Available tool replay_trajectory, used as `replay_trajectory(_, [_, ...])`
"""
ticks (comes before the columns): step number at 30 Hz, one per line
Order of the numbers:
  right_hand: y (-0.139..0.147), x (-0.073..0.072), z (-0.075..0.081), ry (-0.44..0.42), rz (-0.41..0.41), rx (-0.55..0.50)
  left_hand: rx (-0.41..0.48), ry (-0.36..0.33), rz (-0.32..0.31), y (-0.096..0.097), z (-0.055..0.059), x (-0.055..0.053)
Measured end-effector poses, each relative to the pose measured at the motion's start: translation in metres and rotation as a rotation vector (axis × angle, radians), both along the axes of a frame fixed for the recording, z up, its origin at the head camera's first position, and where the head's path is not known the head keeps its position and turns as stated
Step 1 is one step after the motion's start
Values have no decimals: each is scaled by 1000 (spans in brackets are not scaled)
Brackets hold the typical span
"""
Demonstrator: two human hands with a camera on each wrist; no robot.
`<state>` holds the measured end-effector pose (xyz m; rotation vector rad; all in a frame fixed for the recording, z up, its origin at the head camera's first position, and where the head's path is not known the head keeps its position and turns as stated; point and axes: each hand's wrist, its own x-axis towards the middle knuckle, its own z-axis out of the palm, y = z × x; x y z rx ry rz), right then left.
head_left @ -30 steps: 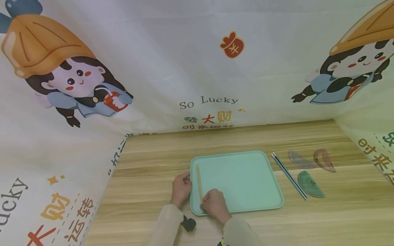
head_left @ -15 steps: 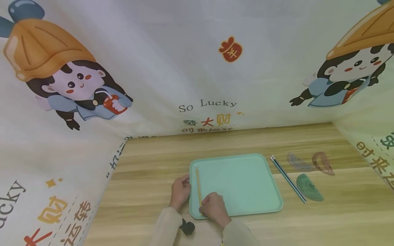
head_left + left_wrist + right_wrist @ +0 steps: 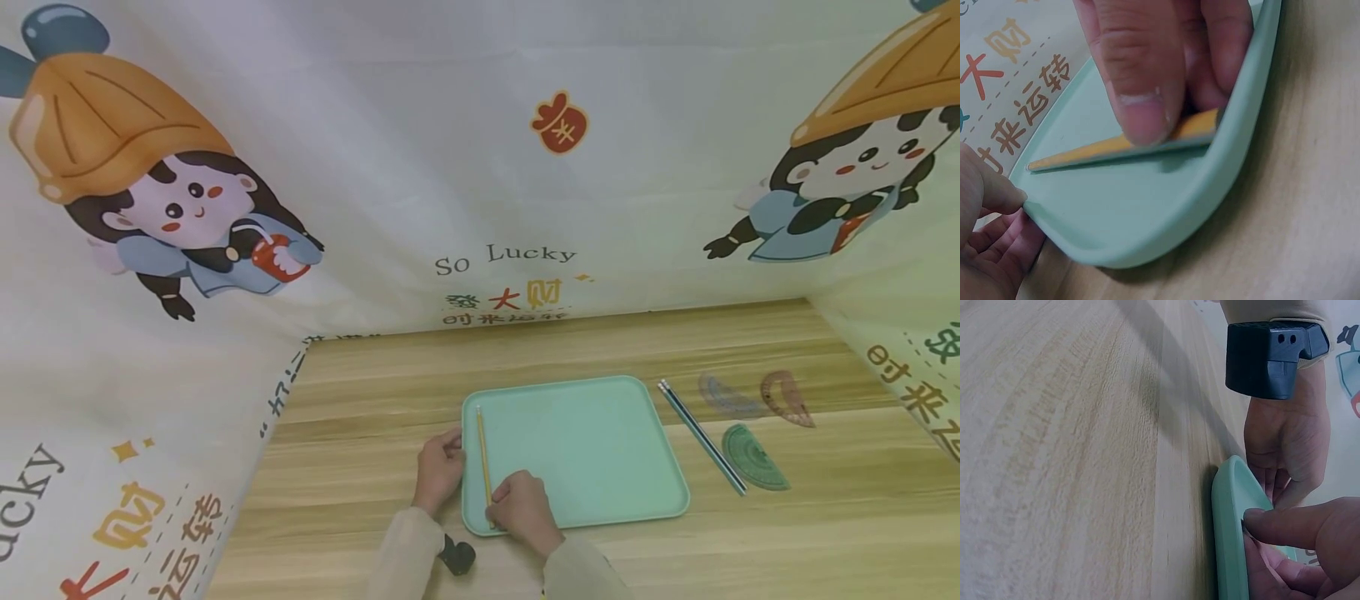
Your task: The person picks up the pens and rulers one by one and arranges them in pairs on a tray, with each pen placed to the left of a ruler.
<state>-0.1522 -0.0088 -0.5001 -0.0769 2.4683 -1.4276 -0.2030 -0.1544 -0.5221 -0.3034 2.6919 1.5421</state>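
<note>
Head view: a wooden table (image 3: 360, 400) bearing a mint-green tray (image 3: 577, 450).
The left hand (image 3: 439, 468) pinches the tray's left rim; the right hand (image 3: 522, 506) pinches a yellow pencil (image 3: 483, 450) by its near end, its length running inside alongside that rim, away from the grip.

Pinching yellow pencil (image 3: 483, 454) at its near end with right hand (image 3: 521, 510), there inside the tray (image 3: 585, 454) | holding its left rim with left hand (image 3: 440, 471) | and over to the right on the table (image 3: 360, 417), two striped pencils (image 3: 702, 437) side by side, then green protractor (image 3: 753, 460), pink protractor (image 3: 776, 396), bluish protractor (image 3: 722, 398)
</note>
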Motion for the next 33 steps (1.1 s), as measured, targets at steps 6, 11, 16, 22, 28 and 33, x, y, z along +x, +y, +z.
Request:
replay_trajectory(6, [1,2,0,24,-7,-4,-1,16,-1,0,1,0])
replay_trajectory(11, [2,2,0,29,9,-16,-9,23,-3,0,1,0])
replay_trajectory(16, [7,0,-1,-20,50,-92,-1,19,-8,-1,1,0])
replay_trajectory(22, [13,-3,0,-161,32,-316,7,23,-14,-1,2,-1])
replay_trajectory(28, [17,-5,0,-249,19,-430,12,13,-23,-1,2,-1])
replay_trajectory(33, [23,-6,1,-257,34,-465,7,33,-28,-2,2,0])
